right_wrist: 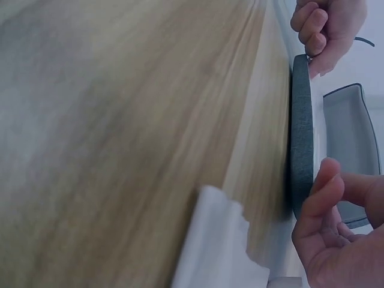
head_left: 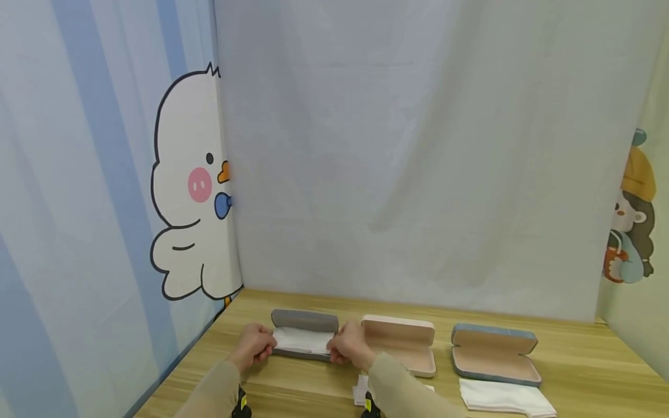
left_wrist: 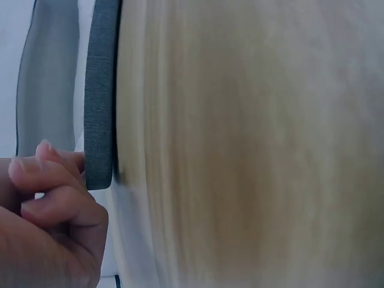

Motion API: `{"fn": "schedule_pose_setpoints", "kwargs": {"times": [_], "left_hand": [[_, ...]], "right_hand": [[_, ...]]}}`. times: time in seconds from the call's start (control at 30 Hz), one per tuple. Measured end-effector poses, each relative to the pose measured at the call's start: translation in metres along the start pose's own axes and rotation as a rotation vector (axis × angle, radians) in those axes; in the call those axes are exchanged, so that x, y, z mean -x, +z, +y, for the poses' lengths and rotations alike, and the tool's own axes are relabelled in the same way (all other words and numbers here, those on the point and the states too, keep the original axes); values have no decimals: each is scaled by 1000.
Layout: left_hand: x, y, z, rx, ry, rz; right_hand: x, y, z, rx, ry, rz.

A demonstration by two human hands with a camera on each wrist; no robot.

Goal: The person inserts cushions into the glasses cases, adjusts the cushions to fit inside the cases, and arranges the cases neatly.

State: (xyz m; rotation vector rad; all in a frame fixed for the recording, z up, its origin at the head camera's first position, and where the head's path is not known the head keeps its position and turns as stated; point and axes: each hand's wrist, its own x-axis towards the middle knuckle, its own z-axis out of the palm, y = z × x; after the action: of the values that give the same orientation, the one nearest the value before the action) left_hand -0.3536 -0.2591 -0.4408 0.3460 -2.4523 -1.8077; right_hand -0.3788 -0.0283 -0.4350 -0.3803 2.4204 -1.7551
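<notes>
A grey glasses case (head_left: 305, 320) stands with its lid raised on the wooden table, and a folded white cloth (head_left: 303, 340) lies across its lower half. My left hand (head_left: 255, 345) pinches the cloth's left end at the case's side. At the opposite end my right hand (head_left: 349, 343) pinches the cloth between thumb and fingers. In the right wrist view, both hands are at the two ends of the case's dark rim (right_wrist: 302, 132). The left wrist view shows the left hand (left_wrist: 54, 222) with curled fingers beside the case wall (left_wrist: 101, 96).
To the right stand an opened cream glasses case (head_left: 402, 342) and an opened blue one (head_left: 493, 354), both with pinkish lining. A folded white cloth (head_left: 504, 396) lies before the blue case. Another white cloth (head_left: 360, 392) is partly hidden under the right forearm. A pale curtain (head_left: 418, 174) hangs behind the table.
</notes>
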Motion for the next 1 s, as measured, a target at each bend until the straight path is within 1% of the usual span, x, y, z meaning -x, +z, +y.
{"fn": "schedule_pose_setpoints", "kwargs": {"times": [0.1,0.2,0.27,0.33,0.43,0.5,0.57,0.67,0.73,0.83,0.9,1.0], "left_hand": [[-1,1,-1,-60,30,31],[-3,1,-1,-105,51,44],[-4,0,-1,-125,64,40],[-6,-1,-1,-183,92,39],[-8,-6,0,-284,104,20],[-9,-11,1,-337,91,-20],[-9,-16,2,-351,56,-95],[-7,-22,3,-328,48,-206],[-6,-24,3,-317,64,-263],[-8,-24,2,-311,91,-309],[-9,-24,1,-305,99,-339],[-11,-25,1,-288,109,-362]], "right_hand": [[0,-1,2,19,-32,3],[0,-2,4,79,-84,21],[1,-4,4,130,-119,28],[1,-6,3,182,-150,30],[3,-8,2,236,-176,24],[3,-10,0,250,-176,11],[3,-10,-1,237,-159,-20],[4,-11,-3,165,-92,-118],[5,-11,-3,115,-51,-181],[6,-11,-1,88,-23,-225],[7,-10,0,92,-19,-221],[7,-9,-1,103,-19,-208]]}}
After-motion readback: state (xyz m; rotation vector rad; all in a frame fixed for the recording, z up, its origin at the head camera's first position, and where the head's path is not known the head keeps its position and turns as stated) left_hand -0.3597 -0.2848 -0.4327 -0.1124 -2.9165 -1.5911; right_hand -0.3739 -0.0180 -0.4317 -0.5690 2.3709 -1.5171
